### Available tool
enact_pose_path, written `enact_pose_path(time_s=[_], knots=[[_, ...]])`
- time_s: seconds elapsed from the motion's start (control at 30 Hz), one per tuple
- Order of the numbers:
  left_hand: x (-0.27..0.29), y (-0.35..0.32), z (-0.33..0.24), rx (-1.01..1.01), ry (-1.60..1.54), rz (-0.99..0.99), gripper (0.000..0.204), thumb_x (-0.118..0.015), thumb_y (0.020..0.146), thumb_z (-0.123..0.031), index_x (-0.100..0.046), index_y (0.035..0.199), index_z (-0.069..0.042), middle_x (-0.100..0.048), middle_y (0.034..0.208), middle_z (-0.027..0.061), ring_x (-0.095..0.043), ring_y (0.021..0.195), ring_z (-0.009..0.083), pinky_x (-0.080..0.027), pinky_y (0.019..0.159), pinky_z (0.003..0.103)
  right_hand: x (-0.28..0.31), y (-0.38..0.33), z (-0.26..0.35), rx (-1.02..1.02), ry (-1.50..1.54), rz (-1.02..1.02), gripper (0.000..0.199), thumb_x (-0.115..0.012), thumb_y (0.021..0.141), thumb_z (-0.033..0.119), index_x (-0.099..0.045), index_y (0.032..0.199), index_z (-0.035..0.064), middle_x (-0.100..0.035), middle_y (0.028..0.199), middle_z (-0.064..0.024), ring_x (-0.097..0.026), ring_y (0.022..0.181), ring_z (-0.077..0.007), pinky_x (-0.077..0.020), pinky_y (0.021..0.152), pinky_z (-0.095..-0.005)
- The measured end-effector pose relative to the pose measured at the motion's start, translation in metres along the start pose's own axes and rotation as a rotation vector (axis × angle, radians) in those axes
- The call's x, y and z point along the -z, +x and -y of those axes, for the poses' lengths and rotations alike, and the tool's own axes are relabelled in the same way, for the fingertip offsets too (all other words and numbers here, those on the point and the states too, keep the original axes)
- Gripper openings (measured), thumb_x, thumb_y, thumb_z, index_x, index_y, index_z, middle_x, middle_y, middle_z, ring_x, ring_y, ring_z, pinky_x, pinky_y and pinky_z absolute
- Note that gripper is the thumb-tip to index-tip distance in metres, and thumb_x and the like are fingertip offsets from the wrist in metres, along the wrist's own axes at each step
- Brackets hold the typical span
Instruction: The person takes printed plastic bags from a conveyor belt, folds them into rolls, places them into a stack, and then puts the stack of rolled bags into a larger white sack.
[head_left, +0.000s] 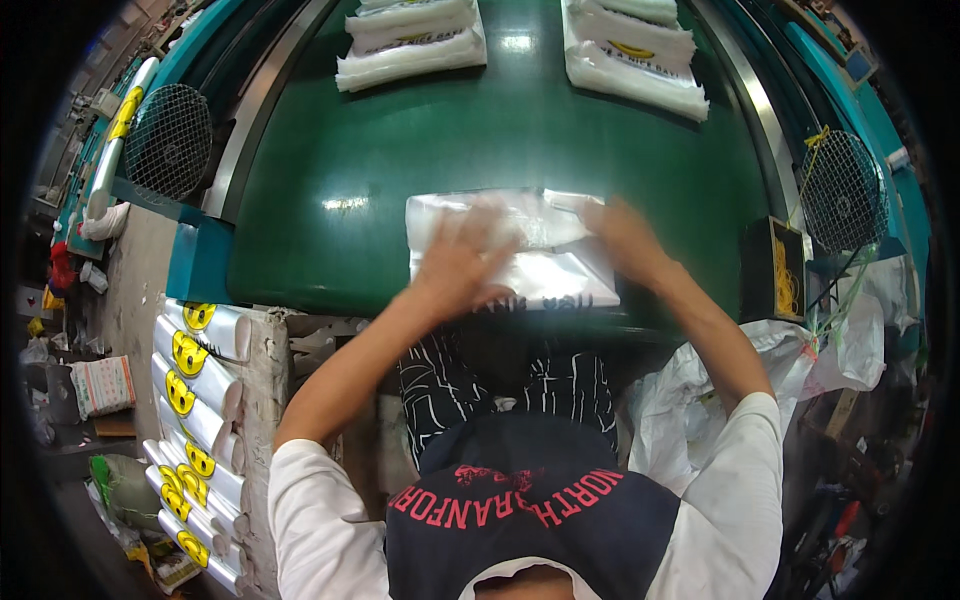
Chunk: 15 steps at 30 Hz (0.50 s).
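A small stack of clear plastic bags point(556, 268) with dark print lies flat at the near end of the green conveyor belt point(500, 140). My left hand point(462, 256) rests over its left part, fingers spread and somewhat blurred, thumb toward the near edge. At the far right corner is my right hand point(630, 242), touching or just above the plastic. Motion smears its fingers, so their closure does not show. Part of the stack is hidden beneath both hands.
Farther up the belt lie a left bag pile point(412, 50) and a right bag pile point(640, 62). Folded bags with yellow smiley faces point(190, 390) overlap on the left. A black box of yellow rubber bands point(785, 275) stands at right. Round fan guards point(168, 143) flank the belt.
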<state>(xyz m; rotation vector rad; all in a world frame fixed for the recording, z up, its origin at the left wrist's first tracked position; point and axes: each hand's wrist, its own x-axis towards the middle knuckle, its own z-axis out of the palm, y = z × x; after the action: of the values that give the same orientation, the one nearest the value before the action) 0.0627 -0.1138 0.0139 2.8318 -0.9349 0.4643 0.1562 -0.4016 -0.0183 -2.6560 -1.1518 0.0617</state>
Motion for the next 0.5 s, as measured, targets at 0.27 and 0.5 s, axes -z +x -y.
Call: enact_pose_path(time_s=[0.27,0.5], knots=[[0.005,-0.054,-0.003,0.131,-0.036,0.516,0.073,-0.078,0.067,-0.032,-0.045,0.129,-0.011,-0.029,0.145,0.0221,-0.032,0.132,0.0387,-0.031,0.102,0.058,0.018,-0.005,0.069,0.273,-0.106,0.13,0.067,-0.071,0.076,0.039,-0.045,0.13,0.0101,-0.048,0.13,-0.0239,-0.047,0.122,-0.0359,-0.0383,0.097,-0.0541],[-0.01,0.014,0.03,0.252,-0.079,0.156,0.05,-0.069,0.077,-0.031,-0.053,0.116,-0.002,-0.053,0.111,0.0147,-0.051,0.102,0.0333,-0.041,0.086,0.043,-0.015,0.081,0.006,-0.194,0.169,-0.005,0.054,-0.045,0.09,0.054,-0.064,0.083,0.004,-0.064,0.07,-0.0185,-0.063,0.07,-0.0378,-0.0496,0.069,-0.0475]])
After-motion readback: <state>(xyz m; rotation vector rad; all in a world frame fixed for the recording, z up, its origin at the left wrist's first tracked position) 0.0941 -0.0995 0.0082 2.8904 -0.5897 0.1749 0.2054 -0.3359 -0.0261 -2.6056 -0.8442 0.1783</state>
